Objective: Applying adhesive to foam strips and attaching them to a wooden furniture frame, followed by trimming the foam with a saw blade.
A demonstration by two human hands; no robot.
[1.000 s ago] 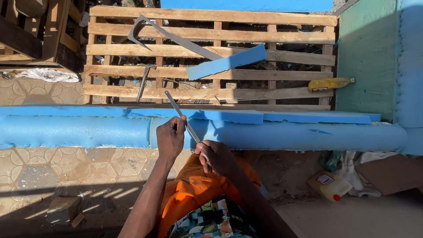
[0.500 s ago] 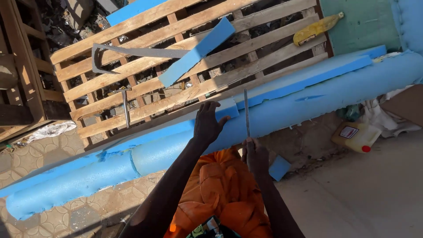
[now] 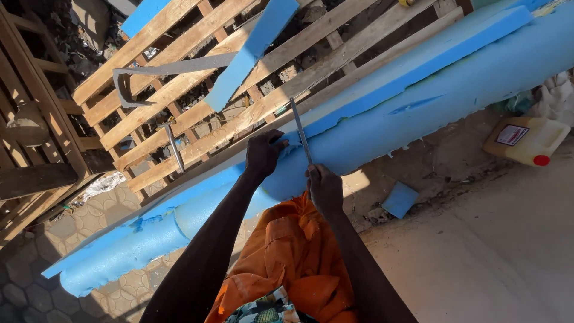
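Note:
A long blue foam sheet (image 3: 418,90) lies over the near edge of a wooden pallet frame (image 3: 197,78), its edge ragged. My left hand (image 3: 264,153) presses down on the foam's top edge. My right hand (image 3: 324,186) grips the handle end of a thin metal blade (image 3: 300,128), which points away from me and lies across the foam beside my left hand. An orange cloth (image 3: 287,251) covers my lap below both arms.
A blue foam strip (image 3: 254,51) and a bent grey metal bar (image 3: 167,69) lie on the pallet. A small blue foam offcut (image 3: 399,200) and a yellow jerrycan (image 3: 526,140) sit on the ground at right. Wooden frames (image 3: 30,119) stand at left.
The view has tilted and swung to the right. My left hand has moved from the blade onto the foam edge, and my right hand now holds the blade upright across the foam.

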